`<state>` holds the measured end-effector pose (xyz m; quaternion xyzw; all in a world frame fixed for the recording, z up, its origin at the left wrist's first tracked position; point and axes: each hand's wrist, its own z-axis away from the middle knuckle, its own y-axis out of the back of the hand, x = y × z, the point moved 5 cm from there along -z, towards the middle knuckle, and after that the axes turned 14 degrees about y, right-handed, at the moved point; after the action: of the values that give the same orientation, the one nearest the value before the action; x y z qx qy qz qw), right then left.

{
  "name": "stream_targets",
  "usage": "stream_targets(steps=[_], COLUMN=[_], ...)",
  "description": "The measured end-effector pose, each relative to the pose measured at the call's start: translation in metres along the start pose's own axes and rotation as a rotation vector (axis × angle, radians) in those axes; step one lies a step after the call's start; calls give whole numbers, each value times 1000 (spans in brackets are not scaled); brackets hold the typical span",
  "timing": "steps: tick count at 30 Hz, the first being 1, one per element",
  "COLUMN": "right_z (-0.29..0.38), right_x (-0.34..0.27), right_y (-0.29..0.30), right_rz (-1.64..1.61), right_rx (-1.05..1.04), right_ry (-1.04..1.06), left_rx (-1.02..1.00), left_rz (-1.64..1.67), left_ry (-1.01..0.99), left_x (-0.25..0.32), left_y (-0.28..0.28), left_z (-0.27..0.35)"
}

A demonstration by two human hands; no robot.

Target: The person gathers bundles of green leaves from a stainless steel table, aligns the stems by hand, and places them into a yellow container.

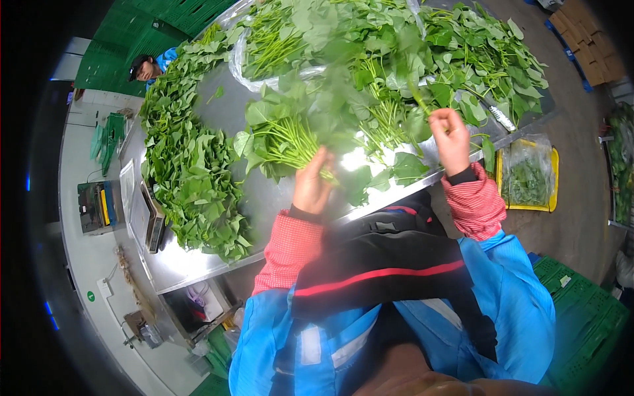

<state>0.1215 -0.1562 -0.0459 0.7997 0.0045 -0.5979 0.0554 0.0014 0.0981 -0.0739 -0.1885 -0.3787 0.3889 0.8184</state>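
Note:
A bunch of leafy green stems is gripped near its cut ends by my left hand, its leaves pointing up and left. My right hand pinches a single leafy stem between thumb and fingers; its upper part is blurred. Between and beyond both hands, loose stems and leaves lie on the metal table. A long pile of leafy bunches covers the left part of the table. More greens rest in a clear plastic bag farther back.
A slim tool with a whitish wrapped end lies at the table's right edge. A device like a scale stands at the left end. A yellow-rimmed crate is on the right, green crates lower right. A co-worker is across the table.

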Motion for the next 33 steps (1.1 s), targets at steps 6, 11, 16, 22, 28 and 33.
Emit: stream_targets(steps=[6,11,16,22,28,33], right_z=[16,34,29,16,10,2], right_x=[-64,-45,-65,-78,-86,4], right_y=[-33,-46,-50,-29,-19,36], right_rz=[466,531,474,628,756,1390], right_rx=[-234,-342,-350,-371,-310,-360], right_ry=[744,909,859,905,880,346], left_rx=[-23,24,19,15,31,153], left_rz=[-75,-82,-160,-140,-149,-137], left_ry=[-79,-46,-91,-41,-74,-107], left_x=[-5,-13,-21,-30,-37,-9], left_y=[-50,-63,-65,-77,-81,-65], left_z=[-14,-32,-40,-41,-44,-35])
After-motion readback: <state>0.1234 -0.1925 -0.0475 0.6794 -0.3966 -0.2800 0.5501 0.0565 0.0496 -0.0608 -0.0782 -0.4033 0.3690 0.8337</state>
